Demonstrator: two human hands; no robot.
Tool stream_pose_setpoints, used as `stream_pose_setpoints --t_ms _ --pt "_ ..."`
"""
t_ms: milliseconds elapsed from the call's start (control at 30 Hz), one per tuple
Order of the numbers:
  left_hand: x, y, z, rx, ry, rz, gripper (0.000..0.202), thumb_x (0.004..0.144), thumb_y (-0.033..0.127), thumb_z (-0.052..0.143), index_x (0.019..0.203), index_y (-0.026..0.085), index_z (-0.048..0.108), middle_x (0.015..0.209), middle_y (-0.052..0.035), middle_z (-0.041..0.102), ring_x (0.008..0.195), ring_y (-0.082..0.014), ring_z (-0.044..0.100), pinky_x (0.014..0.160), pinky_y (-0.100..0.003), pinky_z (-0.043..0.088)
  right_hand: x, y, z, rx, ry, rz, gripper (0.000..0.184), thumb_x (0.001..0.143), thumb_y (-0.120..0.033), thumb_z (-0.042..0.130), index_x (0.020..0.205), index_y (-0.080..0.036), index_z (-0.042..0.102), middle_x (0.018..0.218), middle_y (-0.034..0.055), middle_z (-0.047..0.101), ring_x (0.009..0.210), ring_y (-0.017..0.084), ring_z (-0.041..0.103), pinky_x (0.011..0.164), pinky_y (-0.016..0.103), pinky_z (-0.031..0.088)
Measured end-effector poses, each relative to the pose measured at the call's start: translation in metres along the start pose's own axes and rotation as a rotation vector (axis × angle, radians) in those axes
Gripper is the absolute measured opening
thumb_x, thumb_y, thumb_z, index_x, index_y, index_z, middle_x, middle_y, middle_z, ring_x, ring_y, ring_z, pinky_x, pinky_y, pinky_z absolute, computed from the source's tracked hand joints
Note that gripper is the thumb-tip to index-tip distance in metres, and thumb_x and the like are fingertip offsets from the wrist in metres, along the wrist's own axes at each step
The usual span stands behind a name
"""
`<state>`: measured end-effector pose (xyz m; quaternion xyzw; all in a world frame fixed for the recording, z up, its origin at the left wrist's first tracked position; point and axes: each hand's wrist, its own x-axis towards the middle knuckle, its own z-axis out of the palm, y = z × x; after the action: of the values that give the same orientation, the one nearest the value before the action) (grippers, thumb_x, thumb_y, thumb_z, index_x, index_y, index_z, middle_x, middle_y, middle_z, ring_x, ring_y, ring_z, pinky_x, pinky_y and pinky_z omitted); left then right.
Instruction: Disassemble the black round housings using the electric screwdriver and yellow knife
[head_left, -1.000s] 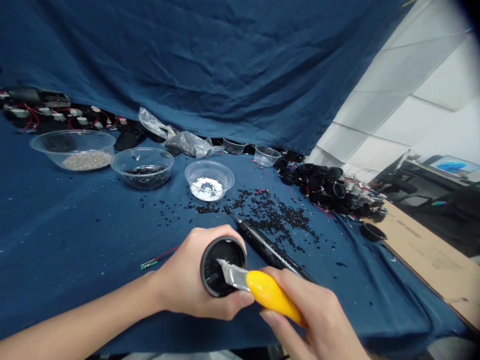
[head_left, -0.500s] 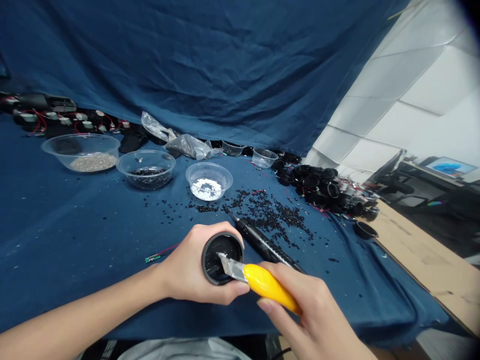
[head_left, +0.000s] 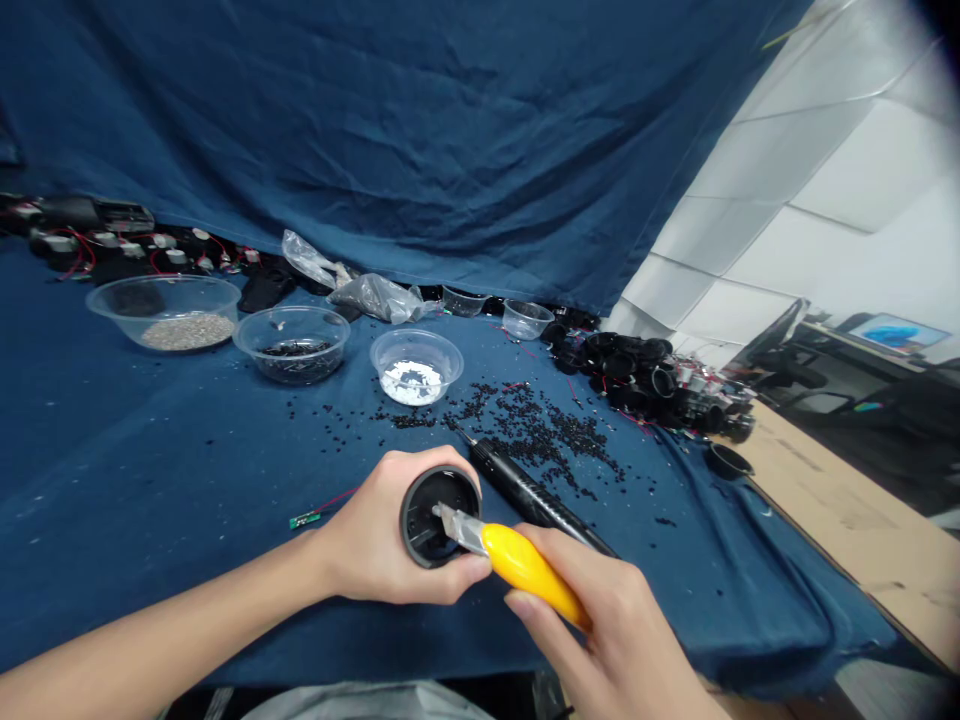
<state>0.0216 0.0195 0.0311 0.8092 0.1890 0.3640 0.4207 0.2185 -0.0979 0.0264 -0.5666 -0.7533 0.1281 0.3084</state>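
My left hand (head_left: 397, 535) is wrapped round a round black plastic cup-shaped housing (head_left: 406, 520), its open mouth turned up towards me. In my right hand (head_left: 600, 610) is a yellow utility knife (head_left: 529, 570). The knife's blade (head_left: 454, 522) reaches over the rim into the housing, its tip near a small pale spot inside. Whether the tip touches the inner surface I cannot tell. Just beyond my hands lies a black electric screwdriver (head_left: 532, 495), slanting across the blue cloth. Left of my left wrist rests a small green circuit board (head_left: 304, 520) with a red wire.
Clear bowls hold grey bits (head_left: 187, 330), black pieces (head_left: 296, 350) and white pieces (head_left: 411, 380). Many tiny black parts (head_left: 555, 430) are scattered past the screwdriver. Black housings (head_left: 637, 365) pile up at right, beside a cardboard sheet (head_left: 825, 530). Wired parts (head_left: 112, 245) line the back left.
The knife and right hand have shifted slightly left, with the blade still inside the housing. My left hand keeps its hold, and the housing tilts a little differently.
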Motion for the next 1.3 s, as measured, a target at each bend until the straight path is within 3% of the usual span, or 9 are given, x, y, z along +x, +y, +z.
stream_pose_setpoints --t_ms 167,467,667,767,967,1167,1300 --pt "-0.001 -0.001 0.0 -0.013 -0.002 0.034 0.032 0.064 0.032 0.079 0.085 0.017 0.06 0.073 0.0007 0.064 0.06 -0.0122 0.056 0.057 -0.021 0.046 0.001 -0.009 -0.01 -0.073 0.028 -0.018 0.026 0.099 -0.042 0.048 0.106 -0.024 0.065 0.098 0.0007 0.071 0.074 0.014 0.068 0.061 0.021 0.053" --pt "-0.001 -0.001 0.001 0.01 0.018 0.008 0.029 0.065 0.027 0.076 0.086 0.016 0.06 0.073 0.0004 0.064 0.061 -0.013 0.057 0.058 -0.022 0.047 0.003 -0.004 -0.003 0.031 -0.056 0.038 0.021 0.096 -0.032 0.05 0.111 -0.022 0.061 0.091 0.0008 0.067 0.074 0.014 0.064 0.067 0.023 0.051" --pt "-0.001 -0.001 0.0 -0.02 0.004 0.034 0.031 0.065 0.029 0.079 0.085 0.015 0.061 0.074 0.0002 0.063 0.061 -0.0121 0.056 0.058 -0.021 0.046 0.002 -0.011 -0.009 -0.017 0.01 0.007 0.023 0.099 -0.04 0.049 0.106 -0.025 0.065 0.101 -0.0002 0.071 0.079 0.014 0.069 0.061 0.019 0.051" --pt "-0.001 -0.002 0.0 -0.017 0.01 0.029 0.029 0.066 0.027 0.078 0.086 0.015 0.061 0.074 0.001 0.063 0.061 -0.0116 0.056 0.058 -0.021 0.046 -0.001 -0.011 -0.008 -0.033 -0.024 0.041 0.023 0.099 -0.038 0.049 0.109 -0.026 0.065 0.103 0.0 0.071 0.082 0.014 0.069 0.062 0.02 0.051" --pt "-0.001 -0.004 0.002 -0.002 0.04 0.033 0.025 0.067 0.024 0.075 0.085 0.016 0.06 0.073 0.0016 0.062 0.061 -0.0112 0.055 0.058 -0.02 0.045 -0.001 -0.008 -0.003 -0.003 -0.047 0.099 0.023 0.098 -0.036 0.048 0.111 -0.026 0.063 0.092 -0.0007 0.07 0.072 0.015 0.065 0.065 0.023 0.051" --pt "0.0 -0.004 0.004 -0.047 0.011 0.04 0.031 0.065 0.027 0.08 0.085 0.016 0.061 0.073 0.0019 0.063 0.06 -0.0109 0.055 0.058 -0.02 0.045 0.004 -0.016 -0.01 0.063 -0.029 0.055 0.028 0.099 -0.038 0.043 0.093 -0.025 0.067 0.086 -0.0001 0.071 0.063 0.014 0.063 0.059 0.022 0.049" --pt "-0.001 -0.004 0.003 -0.024 0.024 0.035 0.027 0.066 0.025 0.077 0.086 0.016 0.061 0.074 0.0021 0.063 0.061 -0.0108 0.055 0.058 -0.02 0.045 0.003 -0.015 -0.008 0.007 -0.038 0.088 0.025 0.098 -0.037 0.046 0.101 -0.025 0.067 0.096 0.0007 0.072 0.068 0.014 0.065 0.061 0.022 0.05"
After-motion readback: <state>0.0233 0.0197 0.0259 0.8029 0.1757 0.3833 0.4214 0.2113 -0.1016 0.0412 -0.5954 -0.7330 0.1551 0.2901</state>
